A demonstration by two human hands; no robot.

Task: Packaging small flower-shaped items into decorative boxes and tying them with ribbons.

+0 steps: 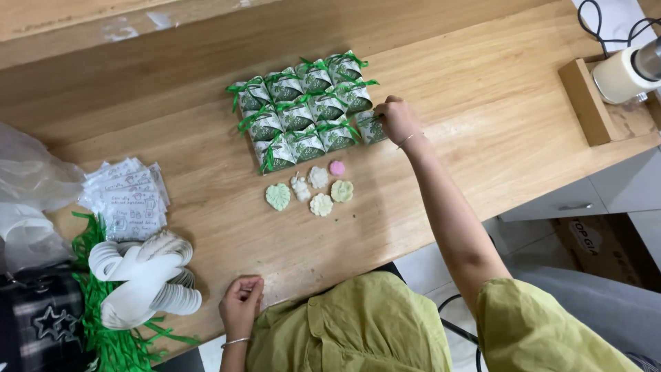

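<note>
- Beside the packet grid [303,110], another green-ribboned packet [370,127] is pinched by the right hand [397,118].
- Below the grid, six moulded sweets [311,190] are left unwrapped.
- Left hand [240,306] is loosely curled, empty.

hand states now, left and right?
Left hand: loosely curled at the table edge, holding nothing visible.
Right hand: closed on a green-ribboned packet.

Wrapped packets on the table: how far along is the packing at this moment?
Done: about a dozen green-ribboned packets sit in rows. In hand: the right hand sets another packet at the row's end; the left hand rests at the table edge. Left: six moulded sweets lie unwrapped.
</note>
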